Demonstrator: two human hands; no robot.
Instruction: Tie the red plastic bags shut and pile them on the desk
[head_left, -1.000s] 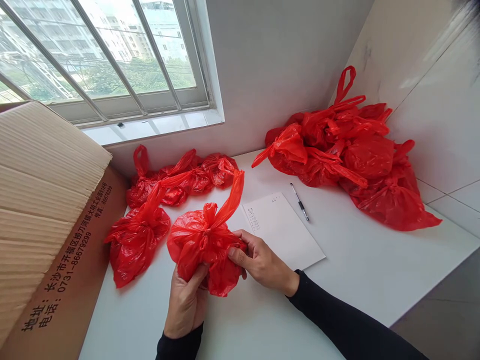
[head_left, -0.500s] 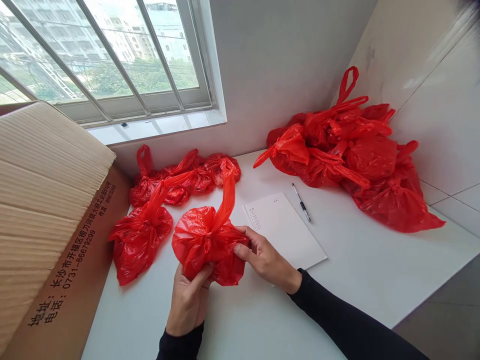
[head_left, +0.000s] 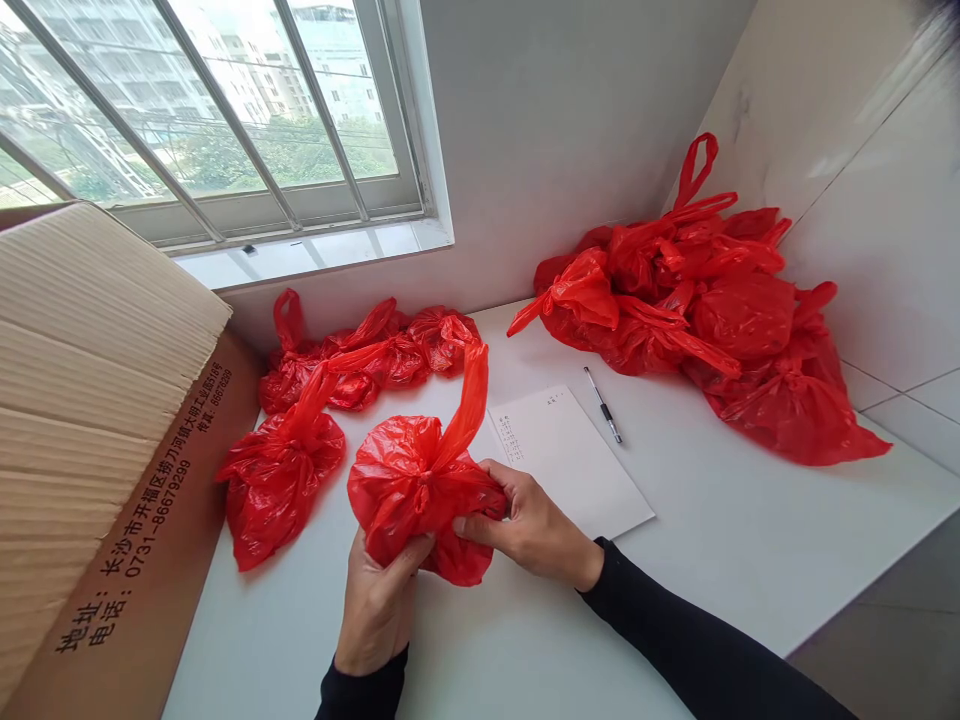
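Observation:
A knotted red plastic bag (head_left: 409,490) is held between both hands above the front of the white table (head_left: 525,650). My left hand (head_left: 382,600) grips it from below left, its thumb across the lower side. On the right side my right hand (head_left: 521,525) pinches the bag's edge between thumb and fingers. The bag's handle loop stands up and leans right. What the bag contains is hidden. Just left of it lies another tied red bag (head_left: 285,480). Beyond the right hand is a white notepad (head_left: 570,460) with handwriting on it.
A black-and-clear pen (head_left: 603,405) lies beside the notepad. Several tied red bags (head_left: 375,355) line the wall below the barred window (head_left: 225,110). A larger heap of red bags (head_left: 697,300) fills the back right corner. An open cardboard box (head_left: 142,470) stands at the left.
The held bag has shifted slightly right and its handle loop has swung right. My right thumb has slid lower and inward on it. Everything else is unmoved.

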